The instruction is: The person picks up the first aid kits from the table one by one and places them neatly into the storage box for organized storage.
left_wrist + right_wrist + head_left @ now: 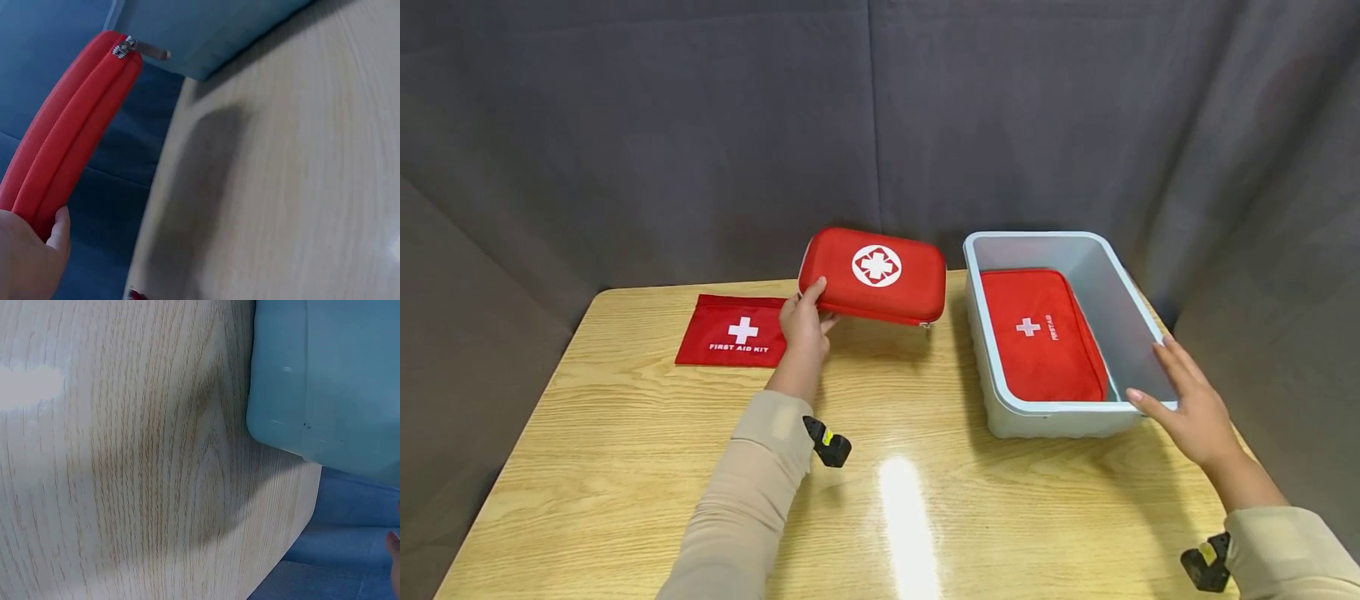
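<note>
My left hand (805, 322) grips a red hard-shell first aid case (831, 262) by its left end, thumb on top and fingers beneath. The case is held above the table, its shadow below, and the zipper pull (150, 50) hangs at its far end in the left wrist view. My right hand (1198, 408) rests at the near right corner of a grey-blue plastic bin (1078, 422), thumb over the front rim and fingers along the right side. Inside the bin, on its left, lies a red first aid pouch (1045, 358) with a white cross.
A flat red first aid kit pouch (718, 321) lies on the wooden table (625, 467) at the back left, partly behind my left hand. A dark grey curtain (737, 142) hangs behind the table's far edge.
</note>
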`<action>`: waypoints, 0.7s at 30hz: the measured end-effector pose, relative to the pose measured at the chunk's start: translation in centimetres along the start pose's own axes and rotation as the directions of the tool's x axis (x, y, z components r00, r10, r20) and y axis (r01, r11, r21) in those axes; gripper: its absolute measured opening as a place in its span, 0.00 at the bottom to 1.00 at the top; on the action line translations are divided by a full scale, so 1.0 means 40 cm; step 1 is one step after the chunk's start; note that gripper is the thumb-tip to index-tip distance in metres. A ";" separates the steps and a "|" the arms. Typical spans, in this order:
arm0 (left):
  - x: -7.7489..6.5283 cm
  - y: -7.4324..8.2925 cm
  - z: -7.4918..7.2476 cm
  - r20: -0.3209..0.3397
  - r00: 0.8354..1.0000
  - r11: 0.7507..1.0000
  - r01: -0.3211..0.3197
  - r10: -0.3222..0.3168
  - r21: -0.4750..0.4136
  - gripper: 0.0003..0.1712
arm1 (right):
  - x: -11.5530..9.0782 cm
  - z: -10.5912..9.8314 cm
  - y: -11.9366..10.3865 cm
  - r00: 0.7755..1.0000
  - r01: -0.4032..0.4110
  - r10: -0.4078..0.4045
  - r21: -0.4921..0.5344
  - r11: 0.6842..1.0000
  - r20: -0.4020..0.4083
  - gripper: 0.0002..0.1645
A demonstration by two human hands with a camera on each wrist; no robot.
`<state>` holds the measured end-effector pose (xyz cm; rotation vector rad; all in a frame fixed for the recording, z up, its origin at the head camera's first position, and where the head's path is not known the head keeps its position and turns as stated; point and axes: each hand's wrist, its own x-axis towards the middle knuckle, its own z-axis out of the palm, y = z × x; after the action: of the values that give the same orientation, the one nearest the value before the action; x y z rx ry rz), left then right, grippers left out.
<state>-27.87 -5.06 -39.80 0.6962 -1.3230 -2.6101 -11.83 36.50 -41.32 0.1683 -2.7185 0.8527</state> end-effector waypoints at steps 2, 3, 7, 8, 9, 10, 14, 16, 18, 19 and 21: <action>-0.001 0.011 0.007 0.005 1.000 1.000 0.000 0.000 -0.013 0.19 | 0.000 0.001 0.000 1.000 -0.003 0.003 -0.001 1.000 0.004 0.41; 0.000 0.017 0.009 0.007 1.000 1.000 0.002 -0.002 -0.029 0.18 | 0.000 0.002 0.000 1.000 -0.003 0.003 -0.001 1.000 0.003 0.41; 0.002 0.032 0.019 0.020 1.000 0.998 -0.001 0.003 -0.066 0.14 | -0.001 0.002 0.001 1.000 0.001 -0.001 -0.003 1.000 -0.008 0.41; 0.001 0.036 0.021 0.023 1.000 0.998 0.000 0.001 -0.071 0.14 | -0.001 0.001 0.002 1.000 0.000 -0.001 -0.003 1.000 -0.010 0.41; 0.000 0.039 0.023 0.027 1.000 0.997 0.002 0.000 -0.075 0.14 | -0.001 0.001 0.002 1.000 0.002 -0.002 -0.002 1.000 -0.012 0.41; -0.002 0.042 0.024 0.032 1.000 0.997 0.003 0.000 -0.076 0.14 | -0.001 0.001 0.003 1.000 0.001 -0.001 -0.002 1.000 -0.013 0.41; -0.004 0.050 0.029 0.046 0.999 0.995 0.017 -0.012 -0.096 0.13 | -0.002 0.005 0.003 1.000 0.003 -0.003 0.006 1.000 -0.022 0.41; -0.006 0.052 0.032 0.057 0.998 0.994 0.027 -0.021 -0.104 0.12 | -0.003 0.008 0.003 1.000 0.004 -0.004 0.007 1.000 -0.024 0.41; -0.011 0.052 0.037 0.072 0.997 0.994 0.034 -0.026 -0.108 0.13 | -0.003 0.009 0.003 1.000 0.005 -0.005 0.007 1.000 -0.025 0.41; -0.012 0.052 0.041 0.080 0.996 0.993 0.038 -0.029 -0.112 0.13 | -0.003 0.009 0.003 1.000 0.005 -0.005 0.006 1.000 -0.026 0.41; -0.017 0.051 0.049 0.093 0.995 0.992 0.040 -0.029 -0.116 0.12 | -0.002 0.009 0.003 1.000 0.004 -0.003 0.005 1.000 -0.024 0.41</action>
<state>-28.34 -4.66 -36.94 0.5933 -1.1773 -2.7520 -11.87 36.42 -41.68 0.1628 -2.6933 0.8551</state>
